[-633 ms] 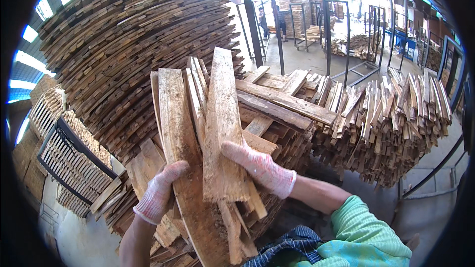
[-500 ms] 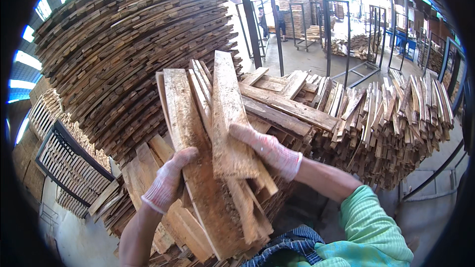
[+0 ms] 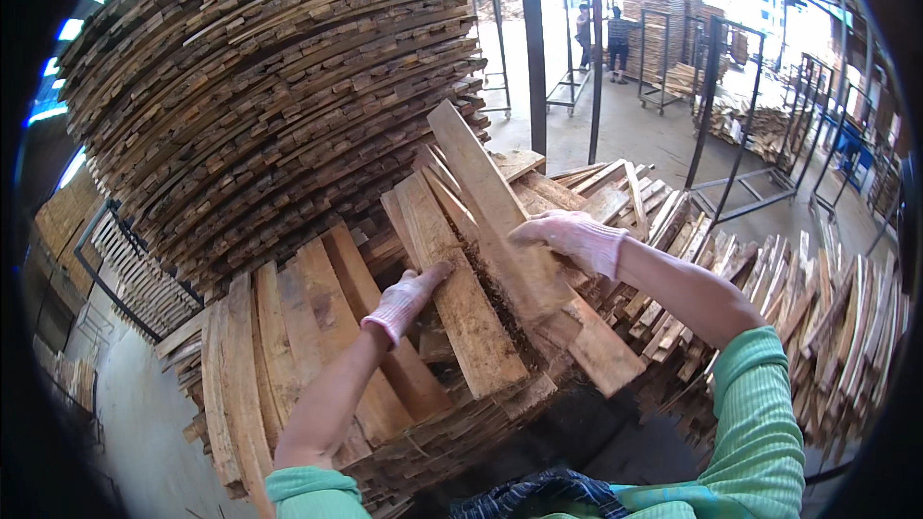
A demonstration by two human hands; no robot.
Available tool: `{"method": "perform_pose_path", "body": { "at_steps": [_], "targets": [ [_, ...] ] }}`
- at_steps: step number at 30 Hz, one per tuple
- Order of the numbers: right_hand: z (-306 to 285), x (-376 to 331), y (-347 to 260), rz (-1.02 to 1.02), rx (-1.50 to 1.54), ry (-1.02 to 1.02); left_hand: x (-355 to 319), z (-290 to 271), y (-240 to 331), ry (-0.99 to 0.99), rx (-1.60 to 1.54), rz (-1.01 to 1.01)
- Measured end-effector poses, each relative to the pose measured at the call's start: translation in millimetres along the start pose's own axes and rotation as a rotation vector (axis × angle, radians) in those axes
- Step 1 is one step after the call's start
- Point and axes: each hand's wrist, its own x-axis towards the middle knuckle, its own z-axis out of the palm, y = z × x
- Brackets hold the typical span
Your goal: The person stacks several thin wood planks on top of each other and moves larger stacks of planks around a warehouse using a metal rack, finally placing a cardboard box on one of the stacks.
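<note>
Both my hands wear pale knitted gloves. My left hand (image 3: 415, 300) is closed on the left edge of a wide sawdust-covered board (image 3: 460, 312), its thumb over the top. Further right, my right hand (image 3: 569, 236) grips another rough board (image 3: 495, 207) that slants up to the left, its near end blurred. Between these two runs a dark gap with loose sawdust. More boards lie under and beside them, and a shorter plank (image 3: 606, 351) sticks out at the lower right. Several flat planks (image 3: 312, 327) lie side by side on the stack left of my left hand.
A tall stack of layered boards (image 3: 269, 96) rises behind on the left. Piled narrow sticks (image 3: 817, 317) spread out at the right. Black metal frames (image 3: 531, 67) stand on the concrete floor beyond, and two people (image 3: 617, 40) are far back.
The view has swung left. My hands and the boards are now lower over the stack, and the two gripped boards have moved further apart at their near ends.
</note>
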Motion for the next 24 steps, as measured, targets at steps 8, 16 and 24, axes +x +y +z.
{"method": "perform_pose_path", "body": {
  "at_steps": [8,16,24],
  "targets": [
    [-123.5,-5.8,76.7,0.081,0.117,0.034,71.6,-5.1,-57.0,-0.059,-0.670,0.106],
    [-151.3,34.6,131.5,-0.197,-1.005,0.106,27.2,27.9,25.9,-0.097,-0.954,-0.077],
    [-77.8,89.3,32.2,-0.021,-0.760,0.064,83.2,98.6,51.8,0.092,-0.849,0.110]
  ]
}}
